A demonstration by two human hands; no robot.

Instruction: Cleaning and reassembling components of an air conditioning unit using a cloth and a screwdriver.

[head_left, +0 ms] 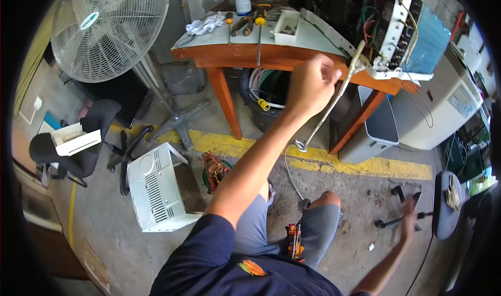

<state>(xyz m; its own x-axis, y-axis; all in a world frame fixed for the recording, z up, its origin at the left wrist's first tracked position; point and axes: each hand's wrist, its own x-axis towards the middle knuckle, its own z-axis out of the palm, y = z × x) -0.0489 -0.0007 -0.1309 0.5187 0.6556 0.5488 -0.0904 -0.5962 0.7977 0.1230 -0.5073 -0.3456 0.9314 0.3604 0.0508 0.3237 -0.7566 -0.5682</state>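
Observation:
My left hand [314, 84] is raised in front of the wooden table's front edge, fingers curled inward; whatever they may hold is hidden. Just right of it, a pale wrapped cable [342, 90] hangs off an opened appliance [391, 40] with a white frame, a blue side and loose wires. My right hand [408, 218] is low at the right, blurred, by the legs of a swivel chair base [397, 207]; its fingers cannot be made out. On the table [235, 56] lie a long screwdriver [260, 27], pliers [241, 26] and a white tray [287, 26].
A large pedestal fan [109, 30] stands at the left, near a white metal housing [156, 189] on the floor. A dark tub [266, 116] with hoses sits under the table. A grey bin [373, 131] stands right; a black chair [99, 123] holds a white box.

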